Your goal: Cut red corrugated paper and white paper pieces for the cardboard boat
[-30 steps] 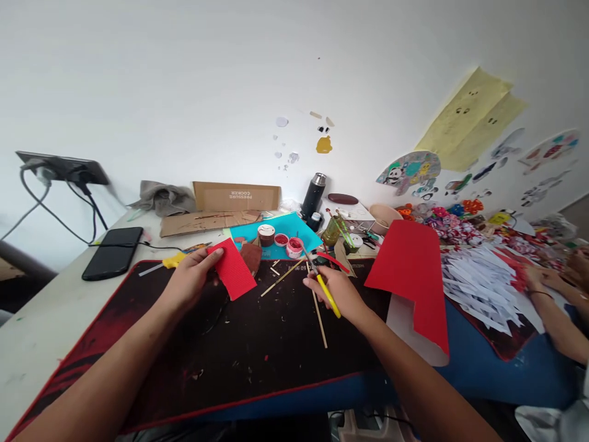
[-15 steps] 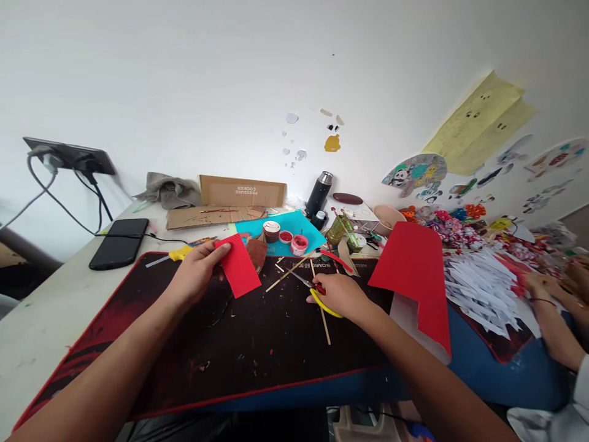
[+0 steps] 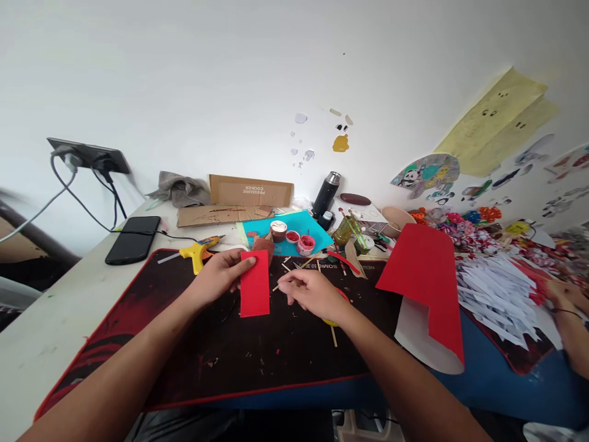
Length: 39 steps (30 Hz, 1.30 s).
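Red ribbed piece (image 3: 255, 287) upright over the dark mat (image 3: 239, 362) — likely light, stiffish, easily creased (go gently). Your left hand (image 3: 219, 274) pinches its upper edge; best hold it by edges. Right hand (image 3: 309, 291) — empty, fingers curled, near.

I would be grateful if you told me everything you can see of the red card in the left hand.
The red card is a plain, bright rectangle, longer than wide, with fine ridges that suggest corrugated paper. It looks flat, its long sides pointing away from the person. The left hand grips it by the far left corner, thumb on top. It is over the dark mat; whether it touches the mat is unclear. The right hand is beside it, not touching.
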Available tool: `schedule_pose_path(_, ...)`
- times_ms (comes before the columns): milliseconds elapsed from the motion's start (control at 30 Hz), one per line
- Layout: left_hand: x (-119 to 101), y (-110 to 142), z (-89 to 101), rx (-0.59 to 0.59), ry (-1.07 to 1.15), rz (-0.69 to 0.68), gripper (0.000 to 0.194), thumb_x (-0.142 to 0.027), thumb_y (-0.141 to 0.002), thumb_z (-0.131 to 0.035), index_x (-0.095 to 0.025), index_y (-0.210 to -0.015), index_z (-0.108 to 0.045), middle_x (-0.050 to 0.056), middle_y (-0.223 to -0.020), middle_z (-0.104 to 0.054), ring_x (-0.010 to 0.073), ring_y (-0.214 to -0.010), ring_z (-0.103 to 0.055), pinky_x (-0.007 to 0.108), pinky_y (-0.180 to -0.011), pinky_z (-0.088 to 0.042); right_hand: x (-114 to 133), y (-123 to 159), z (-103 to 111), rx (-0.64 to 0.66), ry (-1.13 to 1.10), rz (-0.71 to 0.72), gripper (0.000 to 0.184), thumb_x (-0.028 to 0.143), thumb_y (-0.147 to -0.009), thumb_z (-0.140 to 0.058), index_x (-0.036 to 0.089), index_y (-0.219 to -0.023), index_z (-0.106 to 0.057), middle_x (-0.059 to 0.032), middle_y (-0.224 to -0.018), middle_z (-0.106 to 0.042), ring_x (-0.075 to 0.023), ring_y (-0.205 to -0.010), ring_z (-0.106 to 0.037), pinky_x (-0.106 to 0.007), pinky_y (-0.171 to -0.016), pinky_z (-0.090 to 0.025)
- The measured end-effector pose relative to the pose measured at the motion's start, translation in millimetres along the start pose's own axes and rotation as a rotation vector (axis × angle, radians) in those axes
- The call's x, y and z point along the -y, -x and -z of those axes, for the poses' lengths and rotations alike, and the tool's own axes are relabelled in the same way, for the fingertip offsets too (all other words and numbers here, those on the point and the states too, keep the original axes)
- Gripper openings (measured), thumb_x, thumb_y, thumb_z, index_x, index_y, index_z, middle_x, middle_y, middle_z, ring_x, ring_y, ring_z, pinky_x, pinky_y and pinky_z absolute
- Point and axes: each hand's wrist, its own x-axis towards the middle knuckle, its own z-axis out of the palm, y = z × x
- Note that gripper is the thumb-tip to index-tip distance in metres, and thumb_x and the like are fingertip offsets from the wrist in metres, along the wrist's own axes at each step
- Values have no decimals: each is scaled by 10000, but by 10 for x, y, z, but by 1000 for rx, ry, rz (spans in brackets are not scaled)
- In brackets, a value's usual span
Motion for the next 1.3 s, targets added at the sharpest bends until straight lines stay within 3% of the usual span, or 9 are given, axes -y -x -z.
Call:
schedule_pose_path(200, 0, 2, 8, 1, -68, -27, 603, -773, -763, -834, -205, -783, -632, -47, -596, -577, 105, -465, -456, 245, -465, -355, -17, -345, -365, 93, -236, 47, 380, 562, -928, -796, 209, -865, -669, 58, -590, -636, -91, -442, -477, -230, -466, -348)
schedule_pose_path(333, -34, -36, 155, -235, -126, -130, 563, -761, -887, -718, -208, -974, -659, -35, -681, -601, 141, -566, -518, 266, -543, -405, 6, -512, -325, -64, -361, 101, 384, 589, -929, -762, 220, -910, -662, 49, -624, -660, -113, -442, -577, -218, -423, -371)
schedule_pose_path(400, -72, -43, 246, -279, -218, -141, 531, -726, -901, -717, -211, -1017, -659, -23, -746, -627, 153, -614, -538, 277, -578, -426, 22, -612, -246, -189, -378, 160, 408, 616, -928, -756, 225, -895, -648, 34, -651, -680, -125, -462, -620, -217, -419, -393)
schedule_pose_path(467, -125, -27, 331, -183, -316, -163, 501, -706, -907, -718, -218, -1015, -668, 1, -834, -667, 178, -709, -595, 299, -657, -480, 34, -710, -172, -301, -363, 243, 418, 622, -931, -761, 229, -870, -634, 22, -676, -693, -124, -477, -630, -220, -427, -408)
schedule_pose_path(533, -180, 14, 397, -1, -427, -195, 493, -701, -899, -737, -229, -1033, -694, 20, -917, -698, 213, -820, -643, 327, -747, -516, 34, -790, -136, -357, -352, 314, 416, 622, -942, -757, 231, -867, -636, 13, -695, -704, -123, -487, -630, -226, -440, -424)
schedule_pose_path(633, -226, 91, 441, 231, -651, -175, 511, -671, -851, -809, -251, -1129, -724, 36, -1007, -726, 258, -917, -670, 352, -808, -518, -13, -854, -170, -375, -330, 366, 418, 630, -959, -745, 236, -868, -642, 5, -709, -713, -134, -506, -641, -241, -467, -459)
schedule_pose_path(733, -211, 139, 405, 329, -853, -100, 447, -565, -869, -799, -265, -1188, -711, 47, -1085, -741, 275, -959, -679, 356, -818, -501, -112, -863, -248, -376, -287, 393, 396, 612, -979, -731, 241, -868, -645, 15, -681, -696, -142, -503, -639, -259, -505, -495)
schedule_pose_path(933, -173, 135, 243, 385, -1030, -4, 153, -400, -946, -654, -268, -1021, -672, 13, -904, -730, 238, -796, -658, 327, -697, -419, -295, -830, -281, -306, -187, 393, 340, 561, -1015, -699, 248, -897, -635, 26, -663, -681, -154, -508, -645, -278, -544, -512)
schedule_pose_path(1300, -133, 155, 192, 352, -879, -109, 255, -446, -970, -629, -318, -1137, -773, 20, -895, -814, 236, -716, -701, 317, -679, -456, -324, -815, -274, -325, 96, 336, 302, 472, -1052, -668, 257, -855, -587, -20, -719, -688, -203, -649, -646, -312, -615, -451)
